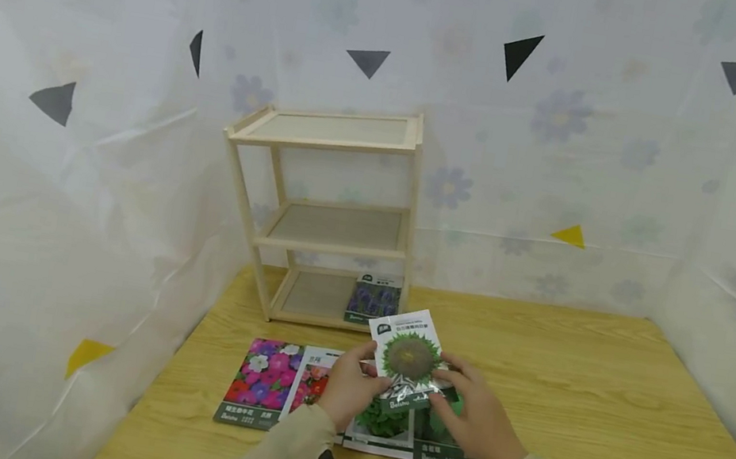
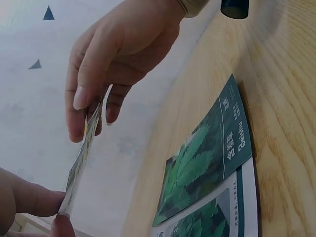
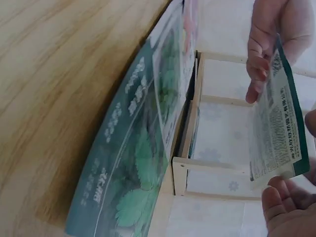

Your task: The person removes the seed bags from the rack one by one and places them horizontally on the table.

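A seed packet with a big round green-fringed flower head on its front is held up in front of me, tilted, over a row of other packets. My left hand pinches its left edge between thumb and fingers. On the opposite edge, my right hand grips with the thumb in front. Printed text covers the packet's back in the right wrist view. Below lie a pink-and-purple flower packet, a red flower packet, a leafy green packet and a dark green packet, partly hidden by the hands.
Behind the row stands a three-tier wooden shelf. A purple-flower packet leans on its bottom tier at the right. The wood-grain table stretches off to the right, and patterned white sheeting hangs around it.
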Demonstrator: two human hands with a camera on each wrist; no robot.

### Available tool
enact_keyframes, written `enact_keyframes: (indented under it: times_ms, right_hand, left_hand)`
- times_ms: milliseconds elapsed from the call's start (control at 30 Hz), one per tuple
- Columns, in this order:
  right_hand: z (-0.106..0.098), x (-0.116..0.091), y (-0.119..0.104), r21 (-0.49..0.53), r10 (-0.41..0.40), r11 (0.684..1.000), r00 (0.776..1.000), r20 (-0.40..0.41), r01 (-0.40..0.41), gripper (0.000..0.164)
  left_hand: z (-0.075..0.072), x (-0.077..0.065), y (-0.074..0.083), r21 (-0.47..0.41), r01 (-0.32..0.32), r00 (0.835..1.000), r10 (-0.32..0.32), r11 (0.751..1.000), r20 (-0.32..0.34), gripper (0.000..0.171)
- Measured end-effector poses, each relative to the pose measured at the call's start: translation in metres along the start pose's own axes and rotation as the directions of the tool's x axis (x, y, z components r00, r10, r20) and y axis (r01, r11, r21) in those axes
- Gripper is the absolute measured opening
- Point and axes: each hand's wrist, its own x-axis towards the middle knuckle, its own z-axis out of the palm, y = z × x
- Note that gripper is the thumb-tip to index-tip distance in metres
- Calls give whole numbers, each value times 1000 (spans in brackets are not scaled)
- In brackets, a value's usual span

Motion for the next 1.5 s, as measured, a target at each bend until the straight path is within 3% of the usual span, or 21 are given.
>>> enact_keyframes:
  times_ms: [200,433,600,800,1067,1167,1333,1433,1500]
  right_hand:
    - [-11,4,2,85,176,980,984,29,-178,53]
    - [-25,2,9,128,330,927,928,171,-354,65]
    - [-36,-3,17,144,351,910,907,233,-389,73]
    - [-46,-12,28,136,420,869,855,303,-475,79]
    - [-55,-22,44,99,453,860,837,307,-501,82]
    - [-57,-26,48,94,469,850,826,314,-518,84]
    - [-60,-32,53,95,489,835,810,325,-542,86]
    - [-63,-34,56,79,495,836,810,314,-542,87]
    - [-64,-35,59,64,499,838,809,310,-542,87]
  left_hand:
    - [12,0,-2,30,-53,998,52,998,44,69]
    - [26,2,-5,79,-92,994,87,993,63,74]
    - [36,3,-4,79,-82,993,75,993,96,73]
    - [53,3,-5,107,-84,990,71,991,120,71]
    - [70,5,-6,226,-128,982,90,966,169,72]
    - [74,3,-5,341,-167,975,105,925,194,74]
    - [82,1,-6,511,-249,957,128,823,261,76]
    - [86,0,-9,587,-315,939,156,746,305,75]
    - [89,-1,-10,642,-361,926,180,676,331,76]
